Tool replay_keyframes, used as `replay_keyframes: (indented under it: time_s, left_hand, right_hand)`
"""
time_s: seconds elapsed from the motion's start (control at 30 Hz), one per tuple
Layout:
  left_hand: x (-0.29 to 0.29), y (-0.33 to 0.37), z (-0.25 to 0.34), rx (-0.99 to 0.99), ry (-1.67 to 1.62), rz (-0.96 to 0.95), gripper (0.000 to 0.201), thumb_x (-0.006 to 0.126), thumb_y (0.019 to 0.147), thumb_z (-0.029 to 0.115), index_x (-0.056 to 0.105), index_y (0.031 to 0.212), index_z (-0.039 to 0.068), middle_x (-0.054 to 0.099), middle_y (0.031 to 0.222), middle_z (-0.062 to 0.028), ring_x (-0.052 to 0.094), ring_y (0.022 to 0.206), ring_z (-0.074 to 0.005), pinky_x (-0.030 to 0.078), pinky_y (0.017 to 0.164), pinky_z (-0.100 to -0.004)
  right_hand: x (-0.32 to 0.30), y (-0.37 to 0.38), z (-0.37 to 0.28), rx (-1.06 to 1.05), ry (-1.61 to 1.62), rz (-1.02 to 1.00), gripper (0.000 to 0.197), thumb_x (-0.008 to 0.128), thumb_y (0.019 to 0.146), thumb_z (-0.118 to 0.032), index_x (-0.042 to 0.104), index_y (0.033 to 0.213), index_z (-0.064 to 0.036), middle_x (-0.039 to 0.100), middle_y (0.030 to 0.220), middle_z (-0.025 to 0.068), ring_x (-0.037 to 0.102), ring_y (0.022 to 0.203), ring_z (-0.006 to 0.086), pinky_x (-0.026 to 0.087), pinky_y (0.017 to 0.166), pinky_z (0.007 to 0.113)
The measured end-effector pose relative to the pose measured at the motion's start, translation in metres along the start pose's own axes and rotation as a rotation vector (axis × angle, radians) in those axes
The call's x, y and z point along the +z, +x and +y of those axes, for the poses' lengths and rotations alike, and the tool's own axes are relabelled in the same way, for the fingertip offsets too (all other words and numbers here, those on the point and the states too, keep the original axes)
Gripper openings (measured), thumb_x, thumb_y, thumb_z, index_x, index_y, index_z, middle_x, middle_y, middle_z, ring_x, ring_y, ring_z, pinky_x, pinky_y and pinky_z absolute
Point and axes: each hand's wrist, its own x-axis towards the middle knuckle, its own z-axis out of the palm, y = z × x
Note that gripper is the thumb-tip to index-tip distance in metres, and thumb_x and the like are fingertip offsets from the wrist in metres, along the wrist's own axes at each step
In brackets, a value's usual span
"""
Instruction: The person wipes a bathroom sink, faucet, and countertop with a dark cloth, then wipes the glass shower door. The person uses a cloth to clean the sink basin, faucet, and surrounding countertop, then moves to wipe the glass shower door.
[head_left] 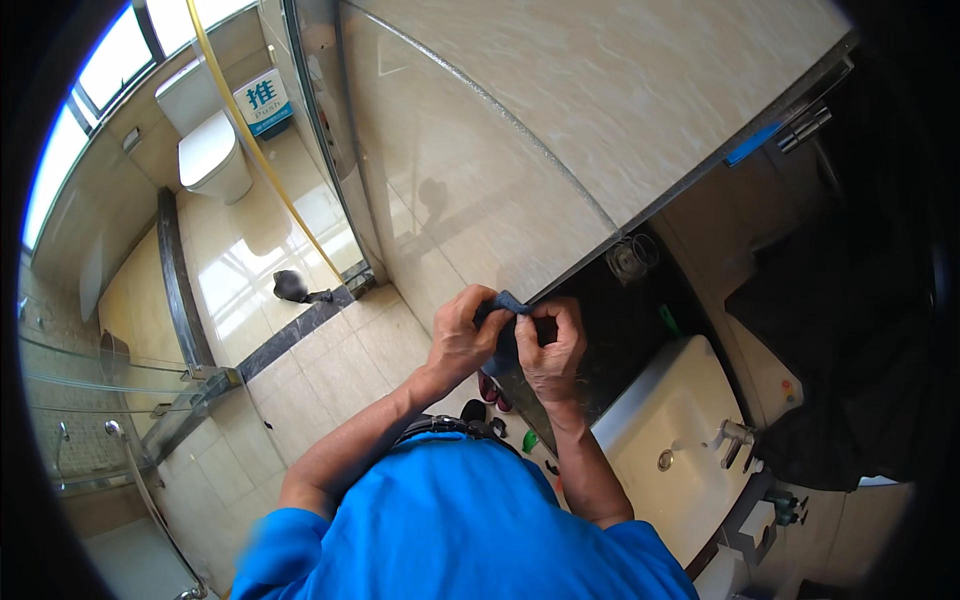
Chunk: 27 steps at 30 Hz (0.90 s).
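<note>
In front of my waist, both hands meet on a small dark blue-grey piece of cloth (pixel 511 302). My left hand (pixel 462 338) pinches one side with bent fingers. From the other side, my right hand (pixel 552 362) grips it between thumb and fingers. The cloth is bunched, and part of it is hidden behind the hands, so its kind cannot be made out. Just beyond the fingers is the corner of the marble-patterned tiled wall (pixel 620 120).
At right a white washbasin (pixel 640 450) has a metal tap (pixel 735 440). Dark fabric (pixel 830 340) hangs beyond it. At upper left are a glass door with a yellow edge (pixel 255 150) and a toilet (pixel 212 155). A dark object (pixel 292 287) lies on the tiled floor.
</note>
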Motion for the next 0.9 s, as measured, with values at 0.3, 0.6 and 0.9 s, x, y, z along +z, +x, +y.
replay_keyframes:
  time_s: [0.3,0.6,0.9]
  left_hand:
    - [-0.001,-0.005,0.004,-0.075,0.047,-0.013,0.015,0.075,0.082,0.007,0.064,0.090,0.001,0.065,0.076,-0.0160,0.065,0.064,-0.0281,0.051,0.056,-0.0368]
    - [-0.008,0.008,0.030,0.025,-0.054,0.032,0.014,0.075,0.083,0.007,0.064,0.090,0.000,0.064,0.074,-0.0166,0.065,0.061,-0.0284,0.050,0.054,-0.0353]
    - [0.004,-0.020,-0.035,-0.180,0.159,-0.075,0.015,0.072,0.081,0.012,0.066,0.088,0.000,0.065,0.073,-0.0202,0.067,0.067,-0.0357,0.052,0.060,-0.0418]
  right_hand:
    - [0.001,-0.004,0.003,0.080,-0.054,-0.003,0.013,0.073,0.082,-0.006,0.062,0.088,-0.0032,0.058,0.083,0.0085,0.059,0.071,0.0202,0.048,0.063,0.032]
    - [-0.003,0.013,-0.022,-0.094,-0.007,0.059,0.014,0.073,0.084,-0.003,0.060,0.089,-0.0032,0.055,0.085,0.0081,0.057,0.072,0.0203,0.047,0.064,0.032]
    - [0.012,-0.022,0.041,0.111,-0.129,-0.077,0.014,0.073,0.083,-0.010,0.062,0.087,-0.0040,0.060,0.084,0.0119,0.063,0.073,0.0278,0.051,0.065,0.037]
